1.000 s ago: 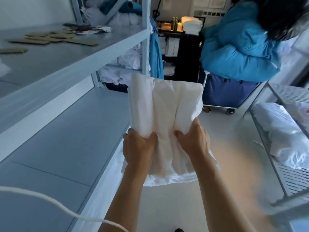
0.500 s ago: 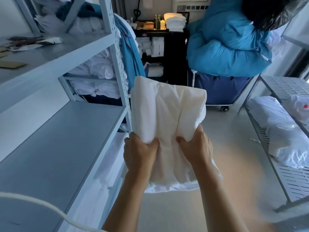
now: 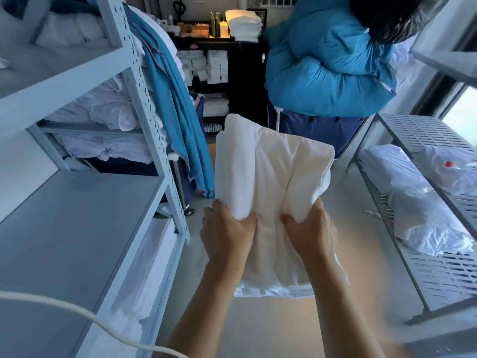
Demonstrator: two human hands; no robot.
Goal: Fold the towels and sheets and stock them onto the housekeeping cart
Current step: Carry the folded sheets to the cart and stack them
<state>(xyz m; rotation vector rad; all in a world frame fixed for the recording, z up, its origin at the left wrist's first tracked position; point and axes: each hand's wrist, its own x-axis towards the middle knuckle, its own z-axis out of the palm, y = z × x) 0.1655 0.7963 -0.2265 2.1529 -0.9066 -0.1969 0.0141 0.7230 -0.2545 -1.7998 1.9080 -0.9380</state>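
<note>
A folded white sheet (image 3: 271,171) is held out in front of me at chest height, over the floor. My left hand (image 3: 227,233) grips its near left edge and my right hand (image 3: 311,231) grips its near right edge, thumbs on top. The black housekeeping cart (image 3: 247,73) stands straight ahead at the back of the aisle, with stacks of folded white linen on its shelves and folded towels (image 3: 244,24) on top.
A grey metal rack (image 3: 144,104) with white linen lines the left side; a blue cloth (image 3: 175,104) hangs from it. A blue bundle (image 3: 327,58) sits on a dark bin at right. A slatted rack (image 3: 426,262) holds bagged linen (image 3: 423,210).
My view has moved forward along the aisle with the sheet in both hands; the cart and the blue bundle are closer. My grip on the sheet is unchanged.
</note>
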